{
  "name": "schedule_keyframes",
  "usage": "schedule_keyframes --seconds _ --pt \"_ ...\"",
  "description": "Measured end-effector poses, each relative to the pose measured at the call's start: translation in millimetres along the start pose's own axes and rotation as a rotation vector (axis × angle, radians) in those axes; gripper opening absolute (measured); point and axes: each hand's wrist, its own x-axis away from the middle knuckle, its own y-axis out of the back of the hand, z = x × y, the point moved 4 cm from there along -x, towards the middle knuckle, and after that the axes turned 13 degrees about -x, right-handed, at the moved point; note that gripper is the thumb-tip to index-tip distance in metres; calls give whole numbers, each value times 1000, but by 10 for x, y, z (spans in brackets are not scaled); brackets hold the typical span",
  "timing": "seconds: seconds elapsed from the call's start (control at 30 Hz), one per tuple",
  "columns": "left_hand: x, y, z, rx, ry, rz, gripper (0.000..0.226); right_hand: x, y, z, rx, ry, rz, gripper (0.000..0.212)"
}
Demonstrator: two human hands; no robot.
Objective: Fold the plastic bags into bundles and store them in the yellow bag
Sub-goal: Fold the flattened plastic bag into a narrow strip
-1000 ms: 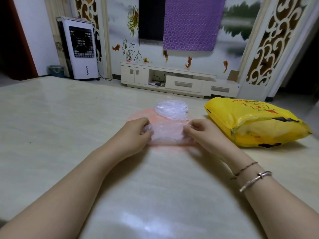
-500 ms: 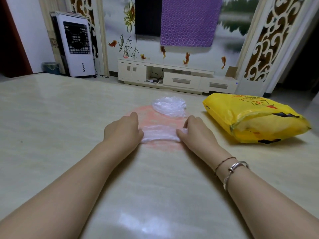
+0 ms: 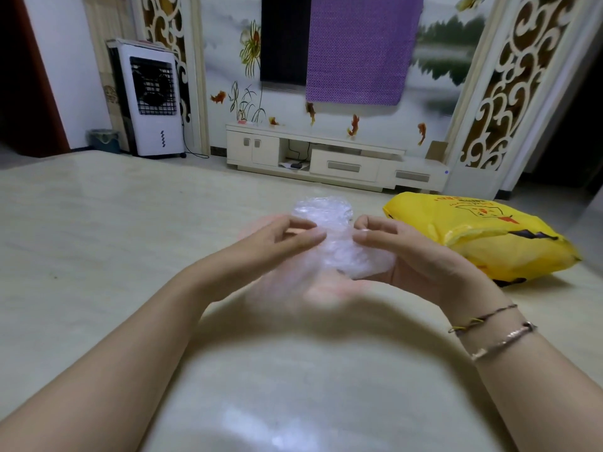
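Surface (image 3: 98, 256): pale, glossy, marble-like
Air cooler (image 3: 153, 102): white, dark grille, standing at far left
Bin (image 3: 103, 140): small, beside the air cooler
TV cabinet (image 3: 336, 158): low, cream, against the painted wall
Purple cloth (image 3: 359, 47): hanging above the TV cabinet
Screen (image 3: 283, 37): dark, partly covered by the purple cloth

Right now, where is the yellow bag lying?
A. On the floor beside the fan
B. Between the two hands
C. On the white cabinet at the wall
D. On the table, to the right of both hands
D: the yellow bag lies on the table, right of the right hand and the left hand.
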Motion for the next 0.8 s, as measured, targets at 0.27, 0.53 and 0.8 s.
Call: schedule_keyframes --seconds 0.27,0.53,0.8 --pt "43 9 -4 163 127 -147 38 -108 271 -42 213 312 -379 23" --pt "51 30 154 419 374 -394 40 -143 -249 -297 1368 776 -58 66" --pt "37 160 226 -131 278 -516 61 -164 -224 -402 1337 592 96 18"
